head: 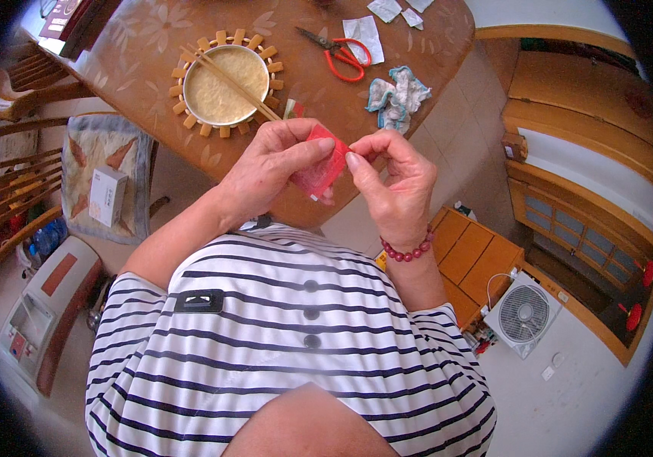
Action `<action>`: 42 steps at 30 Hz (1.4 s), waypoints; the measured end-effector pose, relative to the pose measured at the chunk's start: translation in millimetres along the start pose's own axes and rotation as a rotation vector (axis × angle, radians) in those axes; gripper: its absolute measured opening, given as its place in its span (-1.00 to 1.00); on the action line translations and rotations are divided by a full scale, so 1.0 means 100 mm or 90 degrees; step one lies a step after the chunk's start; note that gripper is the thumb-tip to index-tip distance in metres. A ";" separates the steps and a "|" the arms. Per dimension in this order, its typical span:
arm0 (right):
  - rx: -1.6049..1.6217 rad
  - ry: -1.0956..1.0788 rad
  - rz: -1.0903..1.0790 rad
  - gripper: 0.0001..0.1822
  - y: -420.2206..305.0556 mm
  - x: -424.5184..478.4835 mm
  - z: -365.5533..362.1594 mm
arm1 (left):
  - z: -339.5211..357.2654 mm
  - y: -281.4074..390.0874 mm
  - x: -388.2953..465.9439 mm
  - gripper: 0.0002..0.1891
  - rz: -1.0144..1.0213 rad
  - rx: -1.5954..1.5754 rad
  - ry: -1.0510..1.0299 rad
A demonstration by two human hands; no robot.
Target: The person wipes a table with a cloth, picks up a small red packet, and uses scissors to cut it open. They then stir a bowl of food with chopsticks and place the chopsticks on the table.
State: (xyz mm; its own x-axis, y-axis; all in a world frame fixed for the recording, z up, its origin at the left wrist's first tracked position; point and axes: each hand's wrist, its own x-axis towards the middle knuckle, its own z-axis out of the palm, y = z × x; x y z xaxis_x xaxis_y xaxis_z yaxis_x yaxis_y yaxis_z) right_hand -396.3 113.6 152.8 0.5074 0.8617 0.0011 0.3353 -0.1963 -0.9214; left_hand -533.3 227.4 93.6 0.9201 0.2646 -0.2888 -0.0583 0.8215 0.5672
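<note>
My left hand (280, 163) grips a small red plastic packet (326, 165) between thumb and fingers, above the table's near edge. At the packet's upper right corner, the thumb and index finger of my right hand (392, 177) are pinched together on its edge. Beyond my left hand stands a round metal bowl (226, 85) of pale yellow batter-like food, on a mat of wooden pieces. A pair of chopsticks (232, 83) lies across its rim, the near ends close to my left hand. Just behind my fingers, a small red and green wrapper (293, 108) rests on the table.
Red-handled scissors (343, 56) lie on the wooden table (315, 91) beside white paper pieces (365, 37). A crumpled white cloth with blue edging (399, 97) is near the right edge. Left stands a chair with a cushion (138, 137) bearing a white box (107, 196). A box fan (523, 314) is at right.
</note>
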 end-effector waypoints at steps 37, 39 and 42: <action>0.111 0.015 0.120 -0.97 0.18 -0.05 0.03 | -0.09 -0.12 -0.04 -0.65 -0.076 -0.085 -0.022; 0.099 0.013 0.115 -0.97 0.18 -0.04 0.02 | -0.10 -0.14 -0.02 -0.64 -0.074 -0.084 -0.019; 0.100 0.015 0.113 -0.98 0.18 -0.02 0.01 | -0.12 -0.13 -0.02 -0.64 -0.068 -0.082 -0.051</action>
State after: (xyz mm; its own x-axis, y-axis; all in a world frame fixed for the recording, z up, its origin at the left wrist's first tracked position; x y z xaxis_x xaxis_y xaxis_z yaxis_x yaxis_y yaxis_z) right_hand -392.5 108.8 135.6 0.5661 0.8090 -0.1583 0.1125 -0.2661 -0.9573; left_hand -538.7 222.3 77.4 0.9512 0.1360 -0.2771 -0.0031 0.9020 0.4318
